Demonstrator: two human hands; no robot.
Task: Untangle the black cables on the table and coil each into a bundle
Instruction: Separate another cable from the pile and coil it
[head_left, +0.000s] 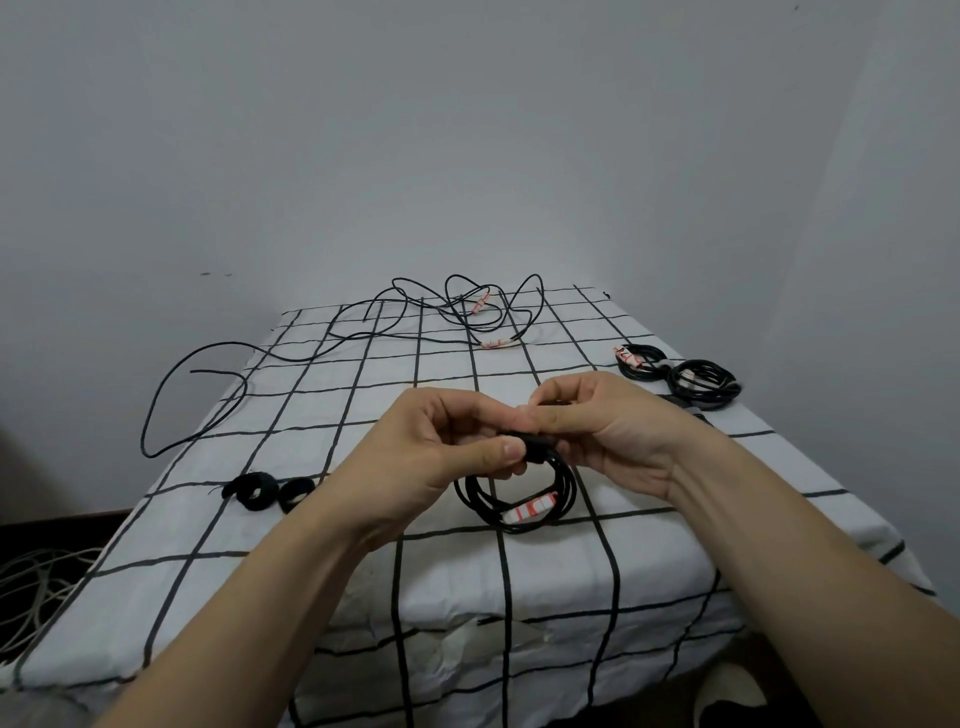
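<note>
Pinching the top of a third coiled cable (515, 501) over the near middle of the surface (363, 571), fingers (511, 448) of left hand (447, 452) and right hand (602, 431) curled on it, probably fastening it. Already bundled: two coils (698, 387), touching, at the right edge. Left to do: the tangled cable (467, 312) sprawling across the far end and over the left edge. Two black straps (254, 488) waiting near left.

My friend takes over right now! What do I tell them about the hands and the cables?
Left hand and right hand both pinch the top of the coiled cable over the tablecloth.
Done: two finished bundles lie at the right edge.
Left: secure this coil, then untangle and coil the loose cable at the far and left side.
Black strap rolls lie near left.
</note>
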